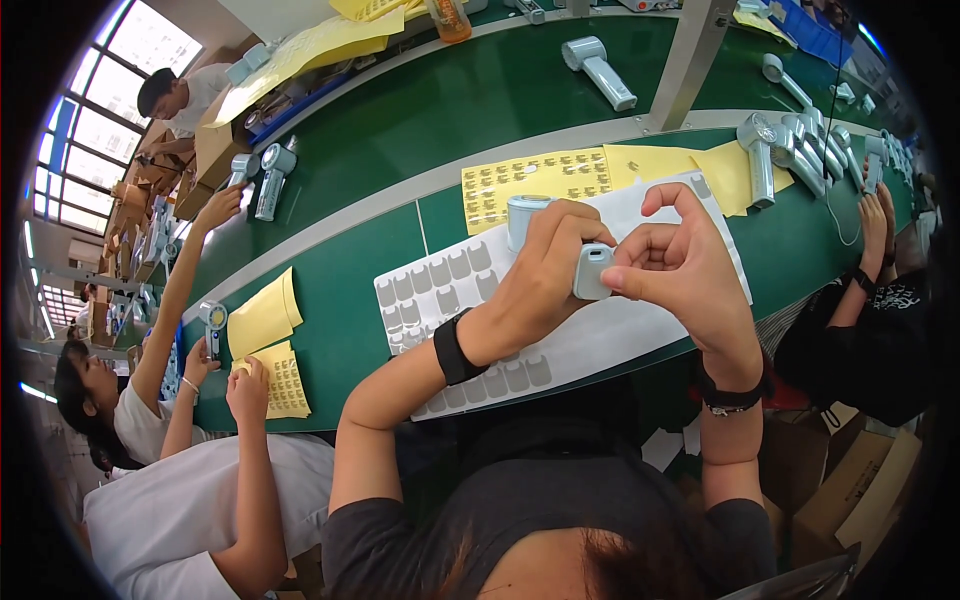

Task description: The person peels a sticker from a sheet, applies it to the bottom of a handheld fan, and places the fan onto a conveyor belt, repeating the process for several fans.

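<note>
My left hand (pixel 540 275) is wrapped round a light blue handheld fan, with its round head (pixel 524 215) showing beyond my knuckles. The flat handle end (pixel 594 272), with a small dark slot, faces up toward me. Against the edge of that end rests the thumb of my right hand (pixel 685 265). Its other fingers are curled in, and anything they pinch is hidden or too small to make out. Under both hands lies a white sheet (pixel 640 340) with rows of grey rounded stickers (pixel 447 300).
Yellow sticker sheets (pixel 535 187) lie beyond the white one. Several handheld fans (pixel 760 165) stand at the right, and another fan (pixel 598 72) lies past the metal post (pixel 690 65). Co-workers sit close on both sides; one hand (pixel 248 388) at left touches a yellow sheet.
</note>
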A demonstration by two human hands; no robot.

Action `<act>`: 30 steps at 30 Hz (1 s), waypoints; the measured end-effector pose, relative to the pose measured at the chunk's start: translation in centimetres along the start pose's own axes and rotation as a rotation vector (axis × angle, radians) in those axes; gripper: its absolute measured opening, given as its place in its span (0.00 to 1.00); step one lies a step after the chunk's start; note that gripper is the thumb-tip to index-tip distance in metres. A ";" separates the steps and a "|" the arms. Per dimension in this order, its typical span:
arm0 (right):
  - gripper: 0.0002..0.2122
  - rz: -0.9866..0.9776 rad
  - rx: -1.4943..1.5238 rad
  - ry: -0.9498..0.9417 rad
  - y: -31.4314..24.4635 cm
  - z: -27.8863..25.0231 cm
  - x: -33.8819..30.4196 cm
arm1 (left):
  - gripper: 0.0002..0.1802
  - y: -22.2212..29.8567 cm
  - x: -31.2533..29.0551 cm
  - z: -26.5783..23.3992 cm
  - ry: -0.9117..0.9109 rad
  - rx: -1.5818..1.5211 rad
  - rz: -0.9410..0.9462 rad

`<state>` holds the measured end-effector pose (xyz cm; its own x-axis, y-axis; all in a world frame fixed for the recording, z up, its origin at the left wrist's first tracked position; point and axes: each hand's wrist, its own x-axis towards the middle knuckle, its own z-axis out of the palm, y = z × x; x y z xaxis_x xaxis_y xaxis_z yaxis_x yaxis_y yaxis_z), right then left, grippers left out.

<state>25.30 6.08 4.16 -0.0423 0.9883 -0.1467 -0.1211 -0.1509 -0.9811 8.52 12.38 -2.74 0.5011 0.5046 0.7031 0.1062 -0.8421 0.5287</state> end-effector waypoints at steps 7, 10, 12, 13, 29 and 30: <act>0.26 -0.091 -0.092 0.059 0.7 0.6 -0.2 | 0.31 0.0 0.0 0.0 0.001 0.001 0.000; 0.26 -0.118 -0.084 0.081 0.8 0.7 -0.4 | 0.32 -0.1 0.1 -0.2 -0.006 0.015 0.017; 0.26 -0.119 -0.090 0.091 0.9 0.8 -0.3 | 0.32 -0.2 0.1 -0.1 -0.006 0.011 0.015; 0.26 -0.122 -0.097 0.097 0.9 0.8 -0.3 | 0.32 -0.2 0.1 -0.1 -0.005 0.011 0.015; 0.15 0.065 0.218 -0.127 3.1 -0.4 1.2 | 0.13 0.6 1.1 -1.4 -0.108 -0.240 -0.036; 0.12 0.081 0.260 -0.152 3.2 -0.4 1.2 | 0.11 0.6 1.2 -1.4 -0.110 -0.294 -0.047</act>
<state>25.22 6.84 0.78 -0.2073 0.9609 -0.1834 -0.3604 -0.2493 -0.8988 7.95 12.79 -0.92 0.5928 0.5050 0.6273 -0.1130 -0.7191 0.6857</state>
